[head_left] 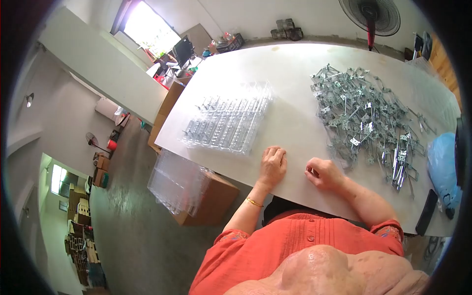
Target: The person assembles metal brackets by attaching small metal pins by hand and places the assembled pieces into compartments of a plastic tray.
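My left hand point(273, 164) rests near the table's front edge, fingers curled together, with no object showing in it. To its right, my right hand point(324, 174) lies on its side in a loose fist, and nothing shows in it either. Beyond my left hand is a clear plastic blister tray point(226, 118) whose rows of slots hold some thin metal parts. A large tangled heap of silvery metal hinge-like parts point(364, 113) spreads beyond my right hand. Neither hand touches the tray or the heap.
At the table's point(295, 88) left edge, more clear trays point(177, 182) lie on a cardboard box point(211, 199). On the right are a blue plastic bag point(442, 164) and a dark phone-like slab point(427, 212). A fan point(371, 17) stands behind the table.
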Available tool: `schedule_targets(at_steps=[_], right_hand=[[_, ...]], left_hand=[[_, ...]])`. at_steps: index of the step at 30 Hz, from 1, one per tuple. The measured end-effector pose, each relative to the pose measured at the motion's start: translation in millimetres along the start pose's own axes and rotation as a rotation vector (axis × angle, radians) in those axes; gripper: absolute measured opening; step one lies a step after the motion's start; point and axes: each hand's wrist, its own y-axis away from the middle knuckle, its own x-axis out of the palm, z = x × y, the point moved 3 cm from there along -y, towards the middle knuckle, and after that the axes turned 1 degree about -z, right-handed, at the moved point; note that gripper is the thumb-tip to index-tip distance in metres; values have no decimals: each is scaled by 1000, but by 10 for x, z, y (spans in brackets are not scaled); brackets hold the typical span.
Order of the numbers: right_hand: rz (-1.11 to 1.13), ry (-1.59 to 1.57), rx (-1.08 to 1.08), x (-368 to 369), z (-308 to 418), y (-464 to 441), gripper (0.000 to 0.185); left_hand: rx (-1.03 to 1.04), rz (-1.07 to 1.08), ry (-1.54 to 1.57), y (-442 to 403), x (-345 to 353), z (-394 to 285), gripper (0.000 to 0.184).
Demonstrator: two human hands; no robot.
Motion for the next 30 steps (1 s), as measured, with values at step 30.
schedule_targets(at_steps=[30], right_hand=[[-87, -88, -57, -74, -139, 30, 11]], left_hand=[[-188, -36, 351, -1032, 422, -298, 7]])
